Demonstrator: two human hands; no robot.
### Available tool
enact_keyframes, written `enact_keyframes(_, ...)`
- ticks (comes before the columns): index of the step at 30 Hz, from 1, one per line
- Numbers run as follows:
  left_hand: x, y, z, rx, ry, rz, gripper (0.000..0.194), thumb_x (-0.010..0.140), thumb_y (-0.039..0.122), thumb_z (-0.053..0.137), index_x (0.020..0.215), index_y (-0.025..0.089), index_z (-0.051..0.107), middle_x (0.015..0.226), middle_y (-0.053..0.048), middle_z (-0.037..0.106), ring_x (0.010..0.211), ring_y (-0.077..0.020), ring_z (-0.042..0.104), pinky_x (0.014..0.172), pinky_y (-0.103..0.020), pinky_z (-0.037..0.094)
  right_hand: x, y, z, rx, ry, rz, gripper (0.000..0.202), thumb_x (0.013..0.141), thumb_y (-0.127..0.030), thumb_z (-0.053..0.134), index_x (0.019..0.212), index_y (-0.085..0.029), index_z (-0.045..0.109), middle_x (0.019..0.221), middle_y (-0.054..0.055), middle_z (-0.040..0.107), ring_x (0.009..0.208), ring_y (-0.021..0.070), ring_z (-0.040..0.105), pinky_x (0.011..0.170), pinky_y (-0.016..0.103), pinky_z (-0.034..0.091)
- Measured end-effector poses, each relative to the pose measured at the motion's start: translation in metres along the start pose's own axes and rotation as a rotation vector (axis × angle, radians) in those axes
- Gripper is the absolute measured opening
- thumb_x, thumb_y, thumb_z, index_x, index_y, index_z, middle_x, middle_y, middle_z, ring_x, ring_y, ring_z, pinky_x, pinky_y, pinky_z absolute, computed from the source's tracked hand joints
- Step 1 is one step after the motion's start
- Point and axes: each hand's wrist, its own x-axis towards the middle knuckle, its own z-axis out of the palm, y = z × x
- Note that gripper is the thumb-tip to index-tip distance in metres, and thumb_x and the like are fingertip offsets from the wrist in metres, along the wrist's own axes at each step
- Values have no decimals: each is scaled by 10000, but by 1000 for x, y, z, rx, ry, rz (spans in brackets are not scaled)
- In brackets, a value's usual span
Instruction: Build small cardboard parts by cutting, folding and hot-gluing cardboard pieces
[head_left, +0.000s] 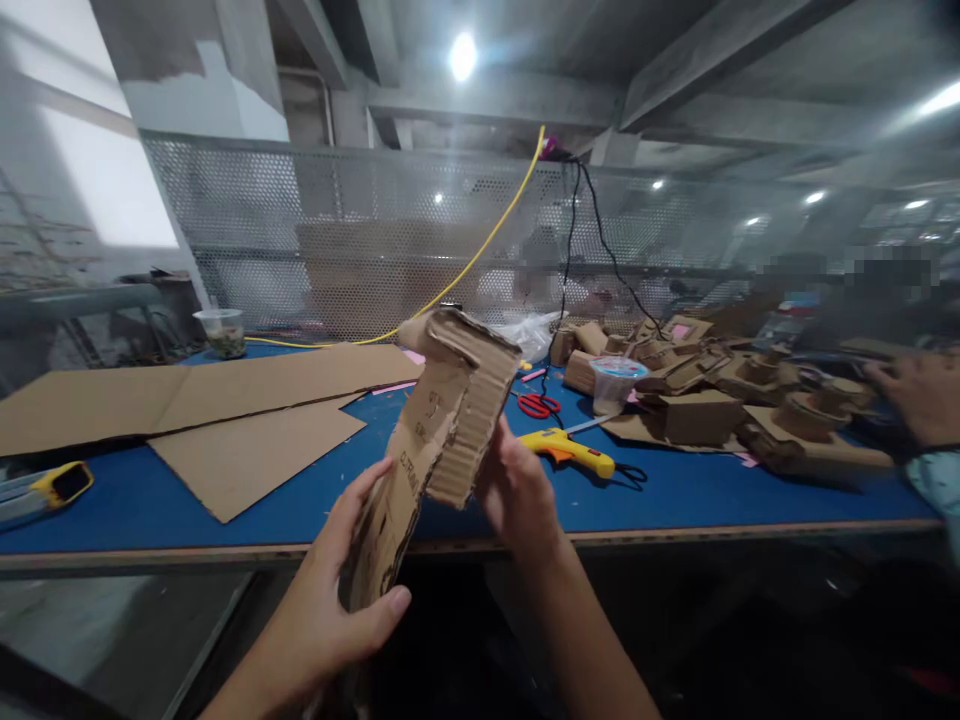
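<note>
Between my hands, above the table's front edge, is a folded cardboard piece (431, 425) with printed letters and a bent, corrugated flap at its top. My left hand (334, 590) grips its lower left side, thumb in front and fingers partly behind it. On the other side, my right hand (523, 490) holds the flap's right edge; some of its fingers are hidden behind the cardboard. Just right of that hand lies a yellow hot glue gun (574, 450), with red-handled scissors (538, 404) behind it.
Flat cardboard sheets (255, 455) cover the left of the blue table (292, 510), near a yellow-grey tool (52, 487). Cardboard pieces (697, 415) and a plastic cup (616, 383) crowd the right. Another person's hand (922, 395) reaches in there. A perforated metal screen (360, 250) stands behind.
</note>
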Motion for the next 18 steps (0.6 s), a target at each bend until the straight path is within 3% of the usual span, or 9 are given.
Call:
enact_keyframes(4, -1, -2, -2, 103, -10, 77, 787, 838, 583, 592, 1522, 366, 266, 1520, -85, 377, 1372, -381, 395, 1115, -555, 347, 11, -11, -6, 5, 126, -38, 673, 717, -479, 723, 1334, -263, 564, 1234, 27, 710, 1316, 288, 539, 1125, 439, 405)
enact_keyframes(9, -1, -3, 2, 96, -33, 150, 756, 812, 522, 603, 1502, 408, 317, 1463, -45, 414, 1345, -360, 415, 1083, -489, 394, 11, -11, -4, 29, 190, -29, 547, 718, -402, 693, 1235, -239, 619, 1093, 25, 761, 1277, 295, 575, 1107, 453, 425)
enact_keyframes(14, -1, -1, 3, 138, -40, 173, 761, 782, 350, 542, 1504, 413, 311, 1431, -41, 370, 1345, -341, 407, 1075, -472, 398, 10, -8, -2, 23, 194, -69, 504, 701, -434, 680, 1156, -221, 640, 1081, 31, 758, 1265, 296, 580, 1088, 440, 441)
enact_keyframes(18, -2, 3, 2, 180, -82, 162, 786, 775, 334, 539, 1515, 405, 283, 1431, -50, 332, 1332, -331, 415, 1086, -488, 386, 10, -8, -3, 0, 186, -49, 501, 689, -479, 667, 1114, -213, 651, 1050, 45, 760, 1221, 312, 608, 1053, 457, 468)
